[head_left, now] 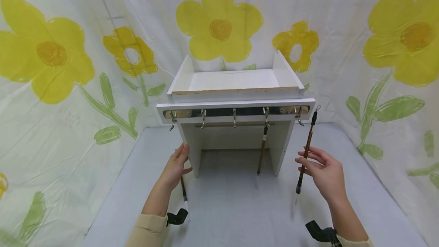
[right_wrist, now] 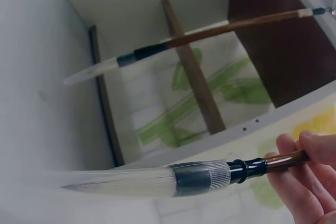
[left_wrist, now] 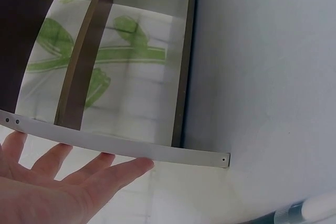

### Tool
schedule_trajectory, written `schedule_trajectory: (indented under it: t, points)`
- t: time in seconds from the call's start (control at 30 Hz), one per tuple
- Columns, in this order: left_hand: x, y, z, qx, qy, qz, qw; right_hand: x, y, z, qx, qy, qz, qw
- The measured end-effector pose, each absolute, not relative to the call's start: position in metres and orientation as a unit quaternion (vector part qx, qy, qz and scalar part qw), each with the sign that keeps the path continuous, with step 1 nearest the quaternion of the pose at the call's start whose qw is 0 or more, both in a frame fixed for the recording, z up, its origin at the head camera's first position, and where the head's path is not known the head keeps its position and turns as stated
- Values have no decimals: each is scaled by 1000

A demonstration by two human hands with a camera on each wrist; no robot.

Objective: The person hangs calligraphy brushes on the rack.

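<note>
My right hand [head_left: 326,172] pinches a brown-handled writing brush [head_left: 308,142] by its shaft. Its pale bristles [right_wrist: 121,182] point down, and its cord loop is just right of the rightmost hook [head_left: 299,116], apart from it. Beside the rack's left wall, my left hand [head_left: 173,167] holds another brush [head_left: 183,190]; the hand hides most of its handle, and a loop shows above the fingers. Bristles and ferrule [left_wrist: 296,213] appear low in the left wrist view. A third brush [head_left: 263,149] hangs from the second hook [head_left: 266,113] from the right.
A white wooden rack [head_left: 236,96] with an open top tray carries a metal strip with several hooks along its front. It stands on a pale table [head_left: 233,209]. Behind and at the sides hangs a white cloth [head_left: 154,18] painted with yellow flowers.
</note>
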State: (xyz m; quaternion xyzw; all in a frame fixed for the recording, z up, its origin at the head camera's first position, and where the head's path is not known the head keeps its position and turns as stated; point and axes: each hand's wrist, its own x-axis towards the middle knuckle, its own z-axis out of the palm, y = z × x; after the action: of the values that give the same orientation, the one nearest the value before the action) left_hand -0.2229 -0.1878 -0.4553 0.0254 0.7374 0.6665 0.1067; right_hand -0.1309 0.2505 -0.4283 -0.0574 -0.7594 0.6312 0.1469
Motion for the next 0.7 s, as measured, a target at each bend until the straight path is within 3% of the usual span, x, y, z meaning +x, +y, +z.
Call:
schedule_trajectory:
  t: [0.27, 0.7]
  points:
    - [-223, -189, -457, 28, 740, 664, 108, -122, 242, -415, -36, -751, 630, 193]
    - [-221, -188, -457, 24, 734, 670, 109, -105, 227, -393, -3, -723, 655, 218]
